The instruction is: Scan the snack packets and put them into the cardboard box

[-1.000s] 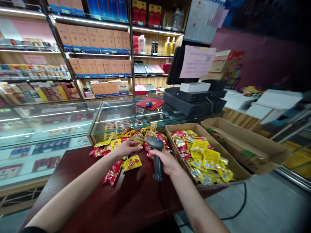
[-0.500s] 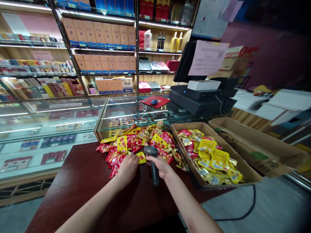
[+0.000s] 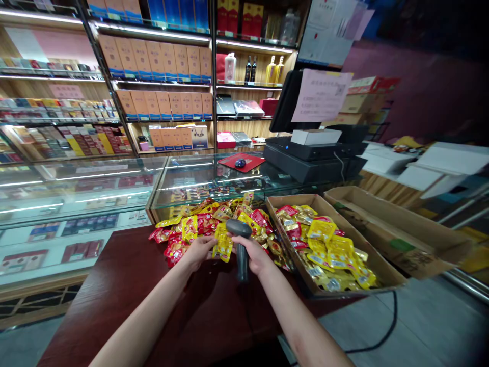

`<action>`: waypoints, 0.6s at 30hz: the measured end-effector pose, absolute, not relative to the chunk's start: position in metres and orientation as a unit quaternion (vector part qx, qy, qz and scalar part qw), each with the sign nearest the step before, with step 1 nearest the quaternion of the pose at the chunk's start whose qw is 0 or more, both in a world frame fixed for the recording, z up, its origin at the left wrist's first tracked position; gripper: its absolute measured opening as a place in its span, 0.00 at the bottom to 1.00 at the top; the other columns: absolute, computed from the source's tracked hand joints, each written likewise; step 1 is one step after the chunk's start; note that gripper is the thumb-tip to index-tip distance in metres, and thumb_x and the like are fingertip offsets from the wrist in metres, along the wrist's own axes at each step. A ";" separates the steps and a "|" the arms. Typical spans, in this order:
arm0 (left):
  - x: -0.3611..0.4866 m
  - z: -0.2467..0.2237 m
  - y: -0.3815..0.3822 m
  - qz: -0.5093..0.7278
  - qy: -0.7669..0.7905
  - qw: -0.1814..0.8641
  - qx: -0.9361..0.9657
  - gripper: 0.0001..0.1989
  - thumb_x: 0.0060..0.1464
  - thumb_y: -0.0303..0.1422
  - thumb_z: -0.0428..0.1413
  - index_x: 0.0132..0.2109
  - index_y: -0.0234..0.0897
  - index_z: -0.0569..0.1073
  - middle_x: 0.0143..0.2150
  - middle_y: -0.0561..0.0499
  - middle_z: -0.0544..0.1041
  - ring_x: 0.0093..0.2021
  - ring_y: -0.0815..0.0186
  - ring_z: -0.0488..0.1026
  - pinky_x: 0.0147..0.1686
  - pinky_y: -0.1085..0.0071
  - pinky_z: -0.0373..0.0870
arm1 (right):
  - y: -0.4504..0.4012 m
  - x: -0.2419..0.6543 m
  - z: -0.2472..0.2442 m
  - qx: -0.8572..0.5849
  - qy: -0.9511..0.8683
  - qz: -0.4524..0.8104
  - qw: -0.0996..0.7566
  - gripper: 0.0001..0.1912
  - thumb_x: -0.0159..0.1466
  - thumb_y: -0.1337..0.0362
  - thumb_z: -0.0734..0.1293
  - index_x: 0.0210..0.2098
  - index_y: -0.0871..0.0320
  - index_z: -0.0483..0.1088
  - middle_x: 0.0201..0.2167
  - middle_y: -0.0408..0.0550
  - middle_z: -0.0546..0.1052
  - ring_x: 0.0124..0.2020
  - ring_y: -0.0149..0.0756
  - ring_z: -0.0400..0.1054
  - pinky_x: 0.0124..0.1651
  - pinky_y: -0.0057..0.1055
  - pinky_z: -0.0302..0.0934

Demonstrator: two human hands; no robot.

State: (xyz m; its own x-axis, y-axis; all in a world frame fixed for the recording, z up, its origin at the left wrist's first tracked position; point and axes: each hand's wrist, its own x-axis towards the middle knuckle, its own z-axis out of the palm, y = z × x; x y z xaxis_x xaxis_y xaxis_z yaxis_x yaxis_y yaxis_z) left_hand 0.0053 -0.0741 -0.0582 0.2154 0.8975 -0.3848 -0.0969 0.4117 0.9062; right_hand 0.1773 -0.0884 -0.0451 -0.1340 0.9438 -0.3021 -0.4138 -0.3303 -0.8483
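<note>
My left hand (image 3: 200, 252) pinches a yellow snack packet (image 3: 223, 243) by its left edge, held up just over the table. Wrapped round the handle of a black barcode scanner (image 3: 242, 262) is my right hand (image 3: 252, 256), close to the packet's right side. The scanner's head lies just right of the packet's top. Behind both hands spreads a heap of red, yellow and gold snack packets (image 3: 206, 224). To the right, an open cardboard box (image 3: 270, 206) holds more packets, with yellow ones (image 3: 340, 250) on top.
A second cardboard box (image 3: 385, 224) stands beyond the first. The dark red table (image 3: 126, 285) meets a glass display counter (image 3: 183, 173), where a mouse (image 3: 240, 163) lies on a red mat. A monitor (image 3: 286, 102) stands at the back right. A black cable (image 3: 393, 321) hangs at the lower right.
My left hand has shifted slightly left and lifted the yellow packet off the table, facing it toward me. My right hand keeps the scanner, its head now turned a little more sideways.
</note>
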 end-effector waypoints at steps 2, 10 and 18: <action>0.005 -0.060 -0.072 0.353 0.491 0.696 0.386 0.12 0.45 0.37 0.63 0.34 0.32 0.75 0.32 0.46 0.78 0.30 0.66 0.75 0.29 0.71 0.74 | -0.086 0.179 -0.041 -0.458 -0.322 0.671 0.487 0.12 0.46 0.66 0.71 0.32 0.58 0.74 0.35 0.48 0.79 0.36 0.37 0.72 0.38 0.29 0.66; 0.004 -0.063 -0.060 0.346 0.470 0.702 0.407 0.22 0.36 0.36 0.68 0.40 0.32 0.75 0.36 0.44 0.79 0.33 0.60 0.77 0.30 0.67 0.77 | -0.078 0.182 -0.031 -0.469 -0.424 0.615 0.471 0.13 0.45 0.63 0.72 0.32 0.59 0.76 0.32 0.46 0.79 0.36 0.35 0.71 0.42 0.29 0.61; -0.002 -0.060 -0.045 0.331 0.461 0.726 0.389 0.21 0.36 0.34 0.69 0.39 0.31 0.74 0.35 0.43 0.79 0.32 0.61 0.78 0.30 0.66 0.77 | -0.083 0.185 -0.030 -0.453 -0.402 0.626 0.491 0.14 0.46 0.65 0.71 0.34 0.60 0.74 0.30 0.45 0.78 0.33 0.34 0.72 0.41 0.31 0.65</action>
State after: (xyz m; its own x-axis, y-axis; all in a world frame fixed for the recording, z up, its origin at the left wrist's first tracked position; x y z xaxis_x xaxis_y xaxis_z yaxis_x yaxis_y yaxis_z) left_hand -0.0021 -0.0447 -0.0605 0.3563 0.8390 -0.4113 -0.1214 0.4780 0.8700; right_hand 0.1854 -0.0834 -0.0301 -0.1064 0.9793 -0.1723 -0.2506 -0.1941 -0.9484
